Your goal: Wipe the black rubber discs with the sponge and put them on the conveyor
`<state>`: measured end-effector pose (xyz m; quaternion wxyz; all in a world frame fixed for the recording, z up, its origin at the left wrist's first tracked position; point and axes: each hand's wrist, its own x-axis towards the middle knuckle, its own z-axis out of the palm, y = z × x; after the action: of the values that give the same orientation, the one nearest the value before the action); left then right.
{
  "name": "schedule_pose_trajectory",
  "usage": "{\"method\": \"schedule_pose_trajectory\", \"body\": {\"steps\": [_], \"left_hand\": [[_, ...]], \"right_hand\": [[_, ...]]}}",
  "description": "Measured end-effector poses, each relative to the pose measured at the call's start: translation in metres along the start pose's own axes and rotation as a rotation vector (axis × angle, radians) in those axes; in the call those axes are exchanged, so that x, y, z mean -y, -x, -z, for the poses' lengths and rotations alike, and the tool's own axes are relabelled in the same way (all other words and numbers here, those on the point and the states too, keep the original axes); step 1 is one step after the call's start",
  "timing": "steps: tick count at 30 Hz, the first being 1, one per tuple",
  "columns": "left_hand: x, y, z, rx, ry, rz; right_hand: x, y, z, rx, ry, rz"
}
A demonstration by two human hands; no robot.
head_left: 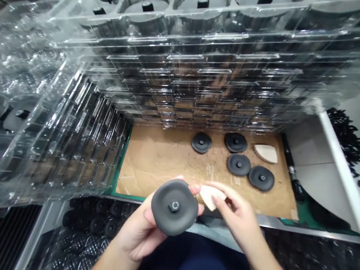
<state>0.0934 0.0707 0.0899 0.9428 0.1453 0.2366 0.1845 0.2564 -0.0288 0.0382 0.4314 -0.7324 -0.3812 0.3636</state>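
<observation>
My left hand (140, 231) is closed round a round dark grey disc (174, 207) with a small hub in its middle, held over my lap at the table's front edge. My right hand (234, 213) pinches a small white wedge-shaped piece (211, 196) right beside the disc's upper right rim. Several more of the same discs (239, 164) lie on the brown cardboard mat (160, 159) beyond my hands, with another white wedge (266, 153) next to them.
Tall stacks of clear plastic trays (207, 81) holding discs rise behind the mat, and another stack (35, 125) leans at the left. A white tray (347, 175) with small black parts sits at the right. A bin of black parts (95, 223) lies below the table edge.
</observation>
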Motion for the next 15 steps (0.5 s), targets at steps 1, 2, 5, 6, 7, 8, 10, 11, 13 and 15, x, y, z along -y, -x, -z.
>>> {"method": "schedule_pose_trajectory", "body": {"steps": [1, 2, 5, 6, 7, 8, 10, 11, 13, 15], "left_hand": [[0.001, -0.001, 0.0, -0.001, 0.007, 0.008], [0.002, -0.001, 0.001, -0.002, 0.013, 0.018], [0.003, -0.003, 0.0, -0.011, 0.023, 0.054], [0.003, -0.004, 0.0, -0.013, 0.023, 0.062], [0.003, -0.004, -0.001, -0.017, 0.019, 0.068], [0.003, -0.004, -0.001, -0.019, 0.013, 0.071], [0.004, -0.004, -0.003, -0.014, -0.003, 0.072], [0.004, -0.004, -0.004, -0.013, -0.017, 0.069], [0.007, -0.004, -0.005, -0.017, -0.048, 0.062], [0.009, -0.004, -0.005, -0.036, -0.097, 0.045]], "right_hand": [[-0.007, 0.008, -0.005, 0.03, 0.005, -0.007], [-0.012, 0.014, -0.009, 0.058, 0.013, -0.008], [-0.019, 0.025, -0.017, 0.127, 0.036, -0.006], [-0.019, 0.025, -0.017, 0.13, 0.045, -0.006], [-0.017, 0.024, -0.014, 0.12, 0.053, -0.009], [-0.013, 0.021, -0.01, 0.105, 0.059, -0.015], [0.002, 0.015, 0.002, 0.03, 0.052, -0.012], [0.013, 0.013, 0.008, -0.03, 0.043, 0.016], [0.039, 0.01, 0.019, -0.161, 0.04, 0.155], [0.064, 0.007, 0.025, -0.207, 0.085, 0.432]]}}
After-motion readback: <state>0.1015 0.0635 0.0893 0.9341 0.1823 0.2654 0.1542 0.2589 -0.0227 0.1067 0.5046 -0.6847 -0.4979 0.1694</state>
